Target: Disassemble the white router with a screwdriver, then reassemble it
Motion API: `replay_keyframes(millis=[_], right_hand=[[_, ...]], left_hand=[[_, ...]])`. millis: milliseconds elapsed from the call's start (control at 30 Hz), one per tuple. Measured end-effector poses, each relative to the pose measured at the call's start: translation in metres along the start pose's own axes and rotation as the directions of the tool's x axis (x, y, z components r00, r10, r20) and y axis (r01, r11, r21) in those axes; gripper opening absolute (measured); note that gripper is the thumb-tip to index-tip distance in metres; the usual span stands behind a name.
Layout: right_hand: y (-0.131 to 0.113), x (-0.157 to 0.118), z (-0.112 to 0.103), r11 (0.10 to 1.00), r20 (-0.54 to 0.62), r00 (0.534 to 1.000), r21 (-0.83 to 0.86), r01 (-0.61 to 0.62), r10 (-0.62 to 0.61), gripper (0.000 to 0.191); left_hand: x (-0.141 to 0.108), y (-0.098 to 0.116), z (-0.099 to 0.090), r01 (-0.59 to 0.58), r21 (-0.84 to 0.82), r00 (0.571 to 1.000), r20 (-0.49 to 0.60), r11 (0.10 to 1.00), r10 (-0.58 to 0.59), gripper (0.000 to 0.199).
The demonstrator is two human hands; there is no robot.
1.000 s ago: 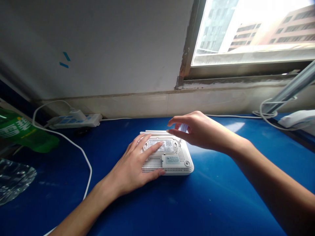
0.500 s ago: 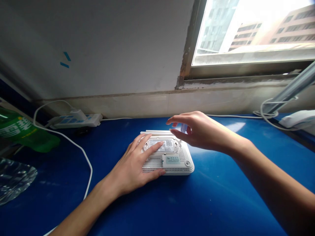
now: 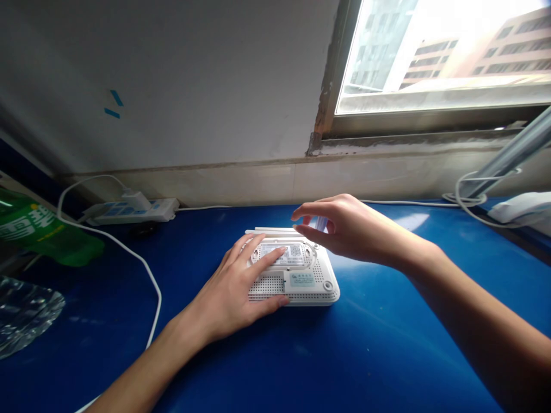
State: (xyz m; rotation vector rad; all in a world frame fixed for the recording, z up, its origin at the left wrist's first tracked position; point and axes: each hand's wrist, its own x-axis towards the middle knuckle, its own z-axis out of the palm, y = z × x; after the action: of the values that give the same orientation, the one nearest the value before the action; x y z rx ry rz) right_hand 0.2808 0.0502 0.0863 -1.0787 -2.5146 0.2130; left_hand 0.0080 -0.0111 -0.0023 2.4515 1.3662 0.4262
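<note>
White router [image 3: 297,292] lies belly-up on blue counter [image 3: 379,355], antennas [image 3: 273,232] folded; left hand [image 3: 228,292] spread flat on it, pinning it steady. Right hand [image 3: 344,226] curled just above far edge; can't tell if it's pinching anything.

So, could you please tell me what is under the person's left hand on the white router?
The left hand rests on the underside of the white router. Its fingers cross a printed label, with perforated vents showing below them. What lies beneath the palm is covered.
</note>
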Motion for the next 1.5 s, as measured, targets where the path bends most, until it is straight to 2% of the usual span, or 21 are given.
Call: replay_keyframes(millis=[133, 267, 333, 400, 533, 667, 767, 833, 900, 1033, 1133, 1233, 1300, 1400, 1500], right_hand=[[0.006, 0.0008, 0.0029, 0.999, -0.003, 1.0, 0.025, -0.024, 0.024, 0.022], [0.0069, -0.0006, 0.0045, 0.999, -0.012, 1.0, 0.036, 0.012, -0.012, 0.058], [0.0042, -0.0015, 0.0033, 0.998, -0.004, 0.999, 0.05, 0.04, -0.039, 0.066], [0.0015, -0.0015, 0.0016, 0.998, 0.008, 0.999, 0.039, 0.046, -0.046, 0.061], [0.0029, 0.0006, 0.0012, 1.0, 0.006, 1.0, -0.005, -0.011, 0.011, 0.02], [0.0087, 0.0012, 0.0041, 0.999, -0.007, 1.0, 0.026, -0.025, 0.025, 0.024], [0.0074, 0.0001, 0.0037, 0.999, -0.01, 1.0, 0.037, 0.002, -0.002, 0.053], [0.0044, -0.0004, 0.0023, 0.999, 0.002, 1.0, 0.036, 0.021, -0.021, 0.06], [0.0021, -0.0003, 0.0014, 0.999, 0.006, 1.0, 0.02, 0.027, -0.027, 0.053], [0.0045, 0.0011, 0.003, 1.0, -0.008, 1.0, 0.012, -0.013, 0.013, 0.019], [0.0082, 0.0017, 0.0048, 0.999, 0.0, 1.0, 0.04, -0.028, 0.028, 0.023], [0.0075, 0.0008, 0.0046, 0.999, 0.007, 1.0, 0.045, -0.013, 0.012, 0.049], [0.0048, -0.0003, 0.0034, 0.998, 0.017, 1.0, 0.056, 0.006, -0.007, 0.058], [0.001, -0.0012, 0.0015, 0.998, 0.033, 0.999, 0.061, 0.018, -0.02, 0.057], [0.0007, -0.0002, 0.0014, 1.0, 0.02, 1.0, 0.019, -0.002, 0.002, 0.038]], left_hand=[[0.0001, -0.0006, 0.0005, 0.001, 0.004, 1.0, 0.012, 1.0, -0.001, 0.08], [-0.0006, 0.0, 0.0, 0.015, 0.006, 1.0, 0.021, 1.0, -0.015, 0.079], [-0.0007, 0.0005, -0.0004, 0.022, 0.009, 0.999, 0.025, 1.0, -0.022, 0.079], [-0.0007, 0.0005, -0.0004, 0.019, 0.012, 0.999, 0.026, 1.0, -0.019, 0.079], [-0.0007, -0.0003, 0.0002, 0.01, 0.011, 1.0, 0.016, 1.0, -0.011, 0.08], [-0.0006, -0.0009, 0.0007, 0.017, 0.002, 1.0, 0.013, 1.0, -0.017, 0.079], [-0.0006, -0.0009, 0.001, 0.026, 0.003, 0.999, 0.021, 1.0, -0.026, 0.079], [-0.0007, -0.0009, 0.0012, 0.028, 0.009, 0.999, 0.027, 1.0, -0.029, 0.079], [-0.0009, -0.0006, 0.0012, 0.029, 0.015, 0.999, 0.03, 0.999, -0.029, 0.078], [-0.0009, 0.0002, 0.0007, 0.021, 0.012, 1.0, 0.02, 1.0, -0.021, 0.078], [-0.0005, 0.0004, 0.0005, 0.02, 0.001, 1.0, 0.009, 1.0, -0.02, 0.079], [-0.0003, -0.0002, 0.0007, 0.02, 0.001, 1.0, 0.009, 1.0, -0.02, 0.079], [-0.0006, -0.0007, 0.0008, 0.021, 0.007, 1.0, 0.016, 1.0, -0.021, 0.079], [-0.0012, -0.0011, 0.0009, 0.024, 0.012, 0.999, 0.023, 1.0, -0.024, 0.079], [-0.0011, -0.0009, 0.0009, 0.02, 0.013, 1.0, 0.02, 1.0, -0.021, 0.079]])
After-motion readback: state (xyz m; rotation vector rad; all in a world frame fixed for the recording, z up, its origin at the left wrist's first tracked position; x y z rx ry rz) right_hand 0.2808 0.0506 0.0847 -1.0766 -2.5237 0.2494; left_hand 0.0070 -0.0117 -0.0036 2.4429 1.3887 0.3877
